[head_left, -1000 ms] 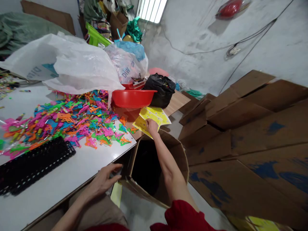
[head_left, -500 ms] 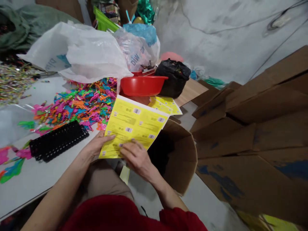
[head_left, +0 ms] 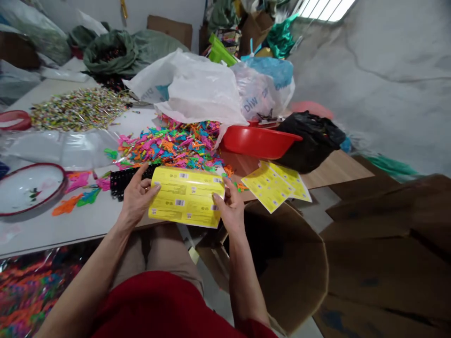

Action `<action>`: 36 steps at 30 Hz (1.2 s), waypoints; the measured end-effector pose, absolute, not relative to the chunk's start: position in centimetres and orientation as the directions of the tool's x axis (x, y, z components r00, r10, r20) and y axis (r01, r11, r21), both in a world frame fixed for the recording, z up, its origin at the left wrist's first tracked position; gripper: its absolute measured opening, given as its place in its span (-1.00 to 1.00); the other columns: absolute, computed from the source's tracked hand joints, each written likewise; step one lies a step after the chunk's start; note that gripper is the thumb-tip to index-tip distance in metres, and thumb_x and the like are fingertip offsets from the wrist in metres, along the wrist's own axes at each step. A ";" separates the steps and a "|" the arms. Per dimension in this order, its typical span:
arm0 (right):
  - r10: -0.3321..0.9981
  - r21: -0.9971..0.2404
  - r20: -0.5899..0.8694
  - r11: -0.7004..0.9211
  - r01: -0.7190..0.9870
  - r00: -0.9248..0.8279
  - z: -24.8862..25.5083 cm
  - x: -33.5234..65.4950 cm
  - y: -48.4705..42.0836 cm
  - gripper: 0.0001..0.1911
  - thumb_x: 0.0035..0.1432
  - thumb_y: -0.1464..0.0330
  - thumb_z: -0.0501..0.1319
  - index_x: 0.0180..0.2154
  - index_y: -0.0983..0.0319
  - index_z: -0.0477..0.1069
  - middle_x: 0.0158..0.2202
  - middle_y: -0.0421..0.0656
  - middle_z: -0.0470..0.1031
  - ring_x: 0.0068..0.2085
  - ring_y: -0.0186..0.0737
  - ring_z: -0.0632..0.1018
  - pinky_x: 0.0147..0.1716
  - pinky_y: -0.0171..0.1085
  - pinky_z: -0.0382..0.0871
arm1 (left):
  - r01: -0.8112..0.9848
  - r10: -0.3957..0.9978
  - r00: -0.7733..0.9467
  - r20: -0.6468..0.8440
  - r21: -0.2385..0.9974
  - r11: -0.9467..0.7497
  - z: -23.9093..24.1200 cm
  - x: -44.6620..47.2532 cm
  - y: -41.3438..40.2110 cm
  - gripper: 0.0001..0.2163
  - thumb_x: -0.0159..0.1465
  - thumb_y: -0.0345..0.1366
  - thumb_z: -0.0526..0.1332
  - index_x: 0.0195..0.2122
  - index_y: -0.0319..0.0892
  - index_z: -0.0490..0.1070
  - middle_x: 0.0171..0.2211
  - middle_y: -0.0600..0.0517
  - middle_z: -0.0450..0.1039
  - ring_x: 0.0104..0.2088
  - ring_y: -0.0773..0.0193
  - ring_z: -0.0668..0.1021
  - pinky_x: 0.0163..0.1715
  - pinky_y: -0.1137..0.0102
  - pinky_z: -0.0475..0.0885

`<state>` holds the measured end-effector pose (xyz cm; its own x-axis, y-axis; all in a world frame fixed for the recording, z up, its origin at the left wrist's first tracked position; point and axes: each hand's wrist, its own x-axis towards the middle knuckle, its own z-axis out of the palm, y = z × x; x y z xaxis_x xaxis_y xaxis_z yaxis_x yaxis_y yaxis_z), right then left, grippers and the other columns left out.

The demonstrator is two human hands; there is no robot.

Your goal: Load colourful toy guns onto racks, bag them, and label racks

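Note:
A yellow printed sheet with barcodes and small text is stretched between my two hands, its far edge curling back. My left hand grips its left edge, thumb on top. On the right edge my right hand holds it the same way. Partly hidden behind my left hand lies a black perforated strip on the table. Beyond the sheet spreads a heap of small colourful plastic toy guns. More yellow sheets rest at the table's right edge.
A red basin and a black plastic bag stand at the back right. An open cardboard box sits below the table's right side. To the left are an enamel dish and a pile of small capsule-like pieces.
My right hand has moved from the sheet's face to its right edge. The sheet is now tilted and curled. My view has swung left, showing more of the table.

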<state>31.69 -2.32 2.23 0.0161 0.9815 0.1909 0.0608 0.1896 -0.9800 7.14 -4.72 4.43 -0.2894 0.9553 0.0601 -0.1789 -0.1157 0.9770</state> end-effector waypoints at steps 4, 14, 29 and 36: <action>0.963 -0.974 0.207 0.220 0.054 -0.174 3.3 30.6 -1.8 -0.29 0.00 0.17 0.36 0.17 0.14 0.25 0.07 -0.04 0.43 -0.04 -0.08 0.54 -0.10 -0.11 0.51 | 0.074 0.961 -0.201 0.187 0.982 -0.176 5.9 3.5 -6.4 -0.17 0.10 -0.16 0.34 0.35 -0.14 -0.03 -0.22 -0.02 0.53 -0.25 0.24 0.59 -0.25 0.38 0.53; 0.925 -0.909 0.230 0.315 0.274 -0.301 3.4 28.2 -1.3 -0.36 -0.05 0.21 0.39 0.10 0.16 0.39 0.09 -0.05 0.46 0.10 -0.03 0.47 0.09 -0.06 0.37 | 0.686 0.962 -0.127 0.240 0.722 -0.089 6.1 -0.6 -10.6 -0.36 0.16 -0.10 0.23 0.27 -0.08 0.18 -0.11 0.00 0.57 -0.31 0.19 0.59 -0.26 0.39 0.46; 0.916 -0.911 0.128 0.260 0.319 -0.381 3.3 28.2 -3.4 -0.44 -0.03 0.22 0.38 0.05 0.15 0.41 0.00 -0.11 0.50 -0.08 -0.13 0.52 -0.12 -0.21 0.43 | 0.591 0.953 -0.253 0.167 0.806 0.016 3.8 -0.2 -12.1 -0.73 0.13 -0.11 0.25 -0.21 -0.14 0.47 -0.26 0.01 0.54 -0.25 0.19 0.55 -0.22 0.33 0.43; 0.945 -0.778 0.220 0.319 0.542 -0.241 1.0 28.3 -5.4 -0.71 0.10 0.25 0.30 -0.12 0.18 0.53 -0.18 -0.09 0.45 -0.18 -0.13 0.48 -0.09 -0.13 0.39 | 0.745 0.948 -0.170 0.270 0.665 -0.056 2.6 1.6 -13.8 -0.66 0.25 -0.11 0.14 -0.03 -0.17 0.44 -0.28 -0.02 0.50 -0.30 0.20 0.52 -0.29 0.34 0.42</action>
<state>28.33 -5.40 0.99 -0.2410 0.9454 0.2197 0.5420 0.3188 -0.7775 1.62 -13.82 2.59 -0.1695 0.9477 0.2703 0.7451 -0.0563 0.6645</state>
